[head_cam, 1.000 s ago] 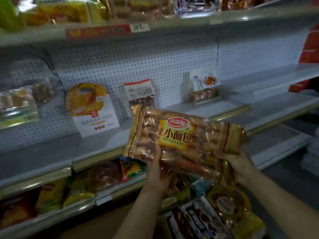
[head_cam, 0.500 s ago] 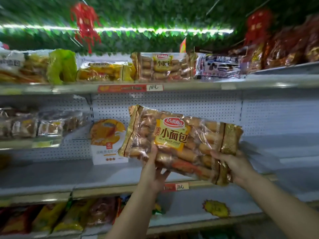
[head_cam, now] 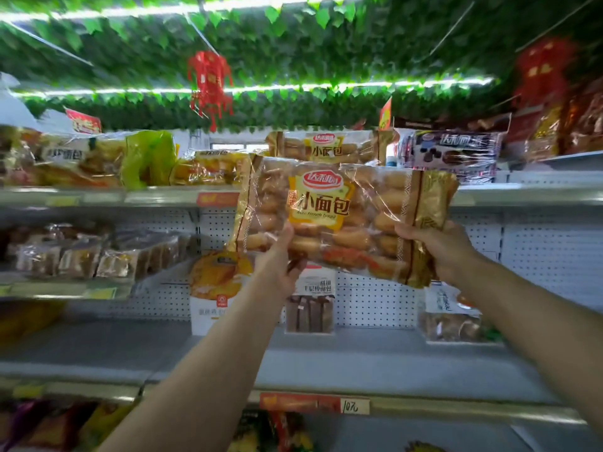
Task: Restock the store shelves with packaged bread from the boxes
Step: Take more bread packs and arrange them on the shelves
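Both lower corners of the clear crinkly bag of small golden bread rolls [head_cam: 342,220] were clamped, left hand [head_cam: 277,262] and right hand [head_cam: 440,249] each closed on it, so it was kept level at frame centre, before the matching bag [head_cam: 326,148] on the grey top shelf [head_cam: 522,192].

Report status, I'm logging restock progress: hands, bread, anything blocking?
Left hand and right hand both grip the bread pack. Pack raised before top shelf. Matching pack already there.
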`<state>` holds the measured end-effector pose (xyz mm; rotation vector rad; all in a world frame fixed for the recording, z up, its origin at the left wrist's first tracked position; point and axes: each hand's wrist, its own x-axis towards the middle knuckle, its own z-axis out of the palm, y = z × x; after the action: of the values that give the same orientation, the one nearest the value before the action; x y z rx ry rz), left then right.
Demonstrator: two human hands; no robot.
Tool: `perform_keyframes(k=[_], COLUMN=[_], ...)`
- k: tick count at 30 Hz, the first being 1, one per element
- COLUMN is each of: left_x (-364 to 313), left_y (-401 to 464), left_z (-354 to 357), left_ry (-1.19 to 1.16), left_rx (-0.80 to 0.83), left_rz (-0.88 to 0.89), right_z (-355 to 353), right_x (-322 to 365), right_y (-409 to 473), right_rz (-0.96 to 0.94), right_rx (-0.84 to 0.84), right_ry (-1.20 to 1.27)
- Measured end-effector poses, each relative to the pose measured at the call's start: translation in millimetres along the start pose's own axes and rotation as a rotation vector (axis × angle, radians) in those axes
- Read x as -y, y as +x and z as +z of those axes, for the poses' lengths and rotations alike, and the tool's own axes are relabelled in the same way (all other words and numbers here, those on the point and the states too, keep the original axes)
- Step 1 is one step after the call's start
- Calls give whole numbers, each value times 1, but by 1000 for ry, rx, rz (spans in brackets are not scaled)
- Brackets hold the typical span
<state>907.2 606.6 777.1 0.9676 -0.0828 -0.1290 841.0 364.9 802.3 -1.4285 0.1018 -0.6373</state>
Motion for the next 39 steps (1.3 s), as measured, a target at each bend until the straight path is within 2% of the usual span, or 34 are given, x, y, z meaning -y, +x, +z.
perform_keyframes(k=[9, 15, 21, 24, 28, 31, 34, 36, 39], left_x=[-58, -85, -95, -92, -89, -86, -87, -92, -102], left_y=[67, 108, 142, 157, 197, 197, 193, 195, 193], left_z=[33, 64, 102, 113, 114, 120, 119, 116, 118], left_ry=[-30, 120, 152, 273, 411, 691, 813, 817, 700], left_rx=[85, -14, -13, -9, -46, -97, -112, -76, 7], left_rz=[97, 179, 206, 276, 266, 379, 465, 441, 299], right_z=[26, 32, 33, 34, 32, 35, 39, 41, 41], right_x=[46, 73, 83, 87, 85, 75, 61, 56, 59], right_y=[91, 147, 203, 229, 264, 280, 290, 295, 301], right_rz=[-112, -176, -204, -225, -227, -206, -168, -154, -127], right_rx=[-24, -23, -7, 12, 50, 83, 97, 91, 97], right_ry=[25, -10, -35, -64, -70, -64, -82, -94, -117])
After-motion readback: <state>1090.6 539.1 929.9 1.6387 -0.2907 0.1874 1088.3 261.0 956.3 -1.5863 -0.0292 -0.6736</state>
